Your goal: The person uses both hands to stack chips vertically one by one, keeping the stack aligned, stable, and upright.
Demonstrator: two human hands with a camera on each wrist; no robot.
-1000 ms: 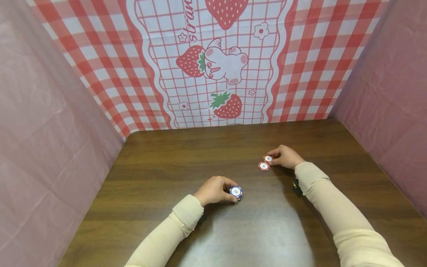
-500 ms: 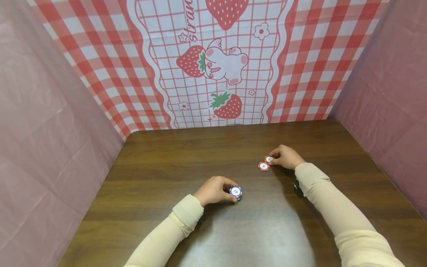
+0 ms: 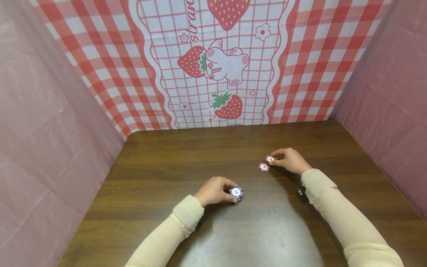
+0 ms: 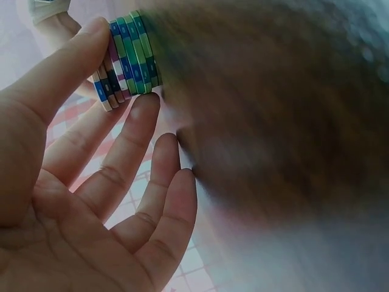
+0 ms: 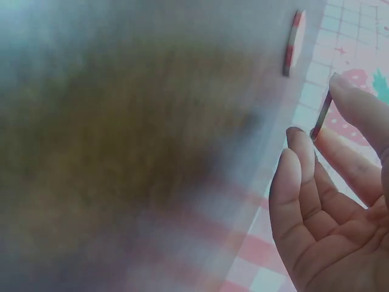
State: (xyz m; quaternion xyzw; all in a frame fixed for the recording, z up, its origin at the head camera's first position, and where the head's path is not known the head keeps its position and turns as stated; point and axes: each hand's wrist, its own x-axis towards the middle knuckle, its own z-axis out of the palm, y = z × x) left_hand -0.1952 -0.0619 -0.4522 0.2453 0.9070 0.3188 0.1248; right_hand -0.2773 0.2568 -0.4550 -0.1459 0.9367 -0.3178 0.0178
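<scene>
My left hand (image 3: 216, 191) grips a stack of poker chips (image 3: 236, 192) between thumb and fingers, near the middle of the table. On top of it is a blue-rimmed chip marked 10. In the left wrist view the stack (image 4: 129, 61) shows several green, blue and pink edges. Farther back and to the right, my right hand (image 3: 289, 160) pinches one red poker chip (image 3: 270, 159) by its edge. That chip (image 5: 323, 115) appears edge-on between thumb and finger in the right wrist view. A second red chip (image 3: 264, 167) lies flat on the table just beside it.
The brown wooden table (image 3: 186, 152) ends at a wall hung with a strawberry-print cloth (image 3: 230, 63). Pink fabric sheets (image 3: 40, 141) close in the left and right sides.
The right hand has lifted the red chip slightly off the table and drawn back a little to the right. The left hand and its stack stay in place.
</scene>
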